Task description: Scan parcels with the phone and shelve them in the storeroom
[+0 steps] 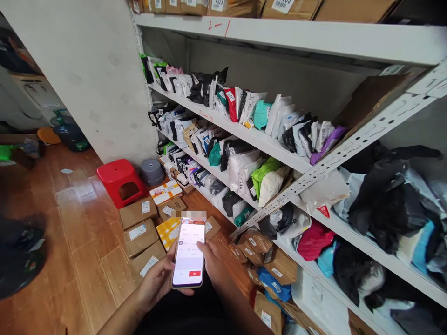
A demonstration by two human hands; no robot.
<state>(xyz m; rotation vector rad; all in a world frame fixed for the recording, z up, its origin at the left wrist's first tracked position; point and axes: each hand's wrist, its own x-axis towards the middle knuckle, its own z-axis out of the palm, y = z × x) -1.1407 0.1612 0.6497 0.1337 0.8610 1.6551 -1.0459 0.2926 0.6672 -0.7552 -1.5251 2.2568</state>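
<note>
A smartphone (189, 256) with a lit white screen and a red button near its bottom is held upright at the lower middle. My left hand (157, 279) wraps round its left side and lower back, the thumb along the edge. On the right side, my right hand (213, 260) also holds the phone, its thumb reaching over the upper right of the screen. The fingers behind the phone are mostly hidden. Beyond the phone, a yellow checked parcel (168, 231) and brown boxes (138, 232) with white labels lie on the floor.
White metal shelves (279, 153) full of bagged parcels run along the right. A red stool (122, 181) and a grey round stool (152, 172) stand by the wall. More boxes (279, 265) are piled under the right shelves. A water bottle (71, 134) stands at the far left.
</note>
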